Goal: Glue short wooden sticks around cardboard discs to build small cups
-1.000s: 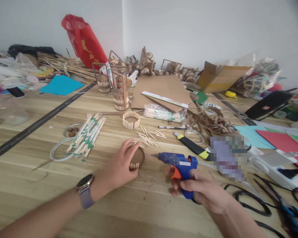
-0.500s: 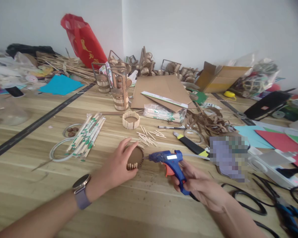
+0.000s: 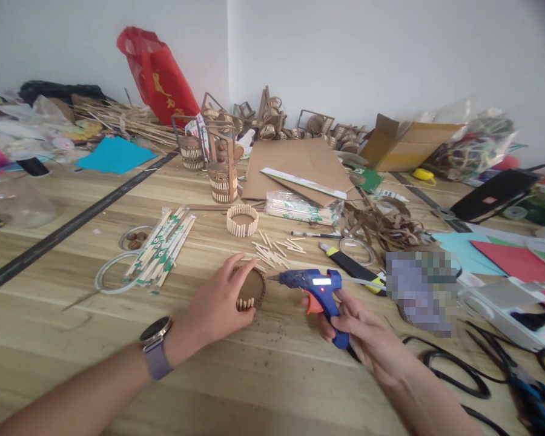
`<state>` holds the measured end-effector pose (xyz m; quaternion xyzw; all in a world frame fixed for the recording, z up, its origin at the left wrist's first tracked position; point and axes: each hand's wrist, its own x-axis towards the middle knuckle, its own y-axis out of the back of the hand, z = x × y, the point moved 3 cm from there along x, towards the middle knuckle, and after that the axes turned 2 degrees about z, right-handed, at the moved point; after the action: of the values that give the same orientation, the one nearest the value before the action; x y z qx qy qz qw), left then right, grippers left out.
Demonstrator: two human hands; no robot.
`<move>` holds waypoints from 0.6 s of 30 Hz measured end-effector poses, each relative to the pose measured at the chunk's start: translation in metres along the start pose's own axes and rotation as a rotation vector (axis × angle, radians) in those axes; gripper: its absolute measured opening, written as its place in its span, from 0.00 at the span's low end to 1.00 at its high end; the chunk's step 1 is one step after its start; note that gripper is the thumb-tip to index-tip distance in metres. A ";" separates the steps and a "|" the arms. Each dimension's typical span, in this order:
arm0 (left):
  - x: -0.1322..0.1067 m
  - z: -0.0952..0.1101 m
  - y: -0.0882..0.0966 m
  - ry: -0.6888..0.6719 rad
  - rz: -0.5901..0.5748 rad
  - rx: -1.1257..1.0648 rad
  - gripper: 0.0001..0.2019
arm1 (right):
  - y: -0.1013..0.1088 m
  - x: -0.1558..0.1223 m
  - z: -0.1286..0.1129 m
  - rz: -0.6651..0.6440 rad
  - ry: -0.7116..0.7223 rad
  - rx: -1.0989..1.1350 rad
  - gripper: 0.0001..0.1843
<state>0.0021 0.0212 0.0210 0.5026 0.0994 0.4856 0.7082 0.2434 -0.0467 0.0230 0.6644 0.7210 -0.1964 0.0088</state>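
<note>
My left hand point(image 3: 222, 295) is closed around the left side of a round brown cardboard disc point(image 3: 253, 287), thumb at the near rim and fingers at the far rim. A few short wooden sticks point(image 3: 245, 304) stand along the disc's near edge. In my right hand point(image 3: 352, 324) is a blue hot glue gun point(image 3: 318, 289) with an orange trigger and a glue stick in its back. Its nozzle points left at the disc's right rim; whether it touches cannot be told. Beyond lie loose short sticks point(image 3: 270, 254) and a ring of upright sticks point(image 3: 242, 221).
Packaged chopsticks point(image 3: 163, 251) and tape rolls point(image 3: 115, 275) lie at left. A yellow-black utility knife point(image 3: 352, 266) lies behind the glue gun. Scissors point(image 3: 522, 369) and black cable point(image 3: 456, 369) are at right. Small wooden buckets point(image 3: 223, 181) and cardboard sheets point(image 3: 300, 160) stand farther back.
The glue gun's nozzle has drawn slightly right and up from the disc's rim. My left hand keeps its hold on the disc. The whole view has shifted a little.
</note>
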 end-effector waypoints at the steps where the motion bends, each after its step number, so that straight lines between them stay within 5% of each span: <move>1: 0.000 0.000 0.000 -0.004 0.004 0.005 0.39 | 0.000 0.000 0.000 0.001 0.010 0.011 0.23; 12: 0.000 -0.002 -0.003 0.002 0.000 0.017 0.38 | -0.006 -0.003 0.004 -0.007 -0.008 0.117 0.25; 18: -0.001 -0.003 -0.003 -0.009 0.019 -0.006 0.37 | -0.004 -0.004 0.009 0.020 -0.053 -0.009 0.20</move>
<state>0.0016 0.0218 0.0170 0.5037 0.0898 0.4905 0.7054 0.2382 -0.0528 0.0168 0.6662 0.7146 -0.2107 0.0329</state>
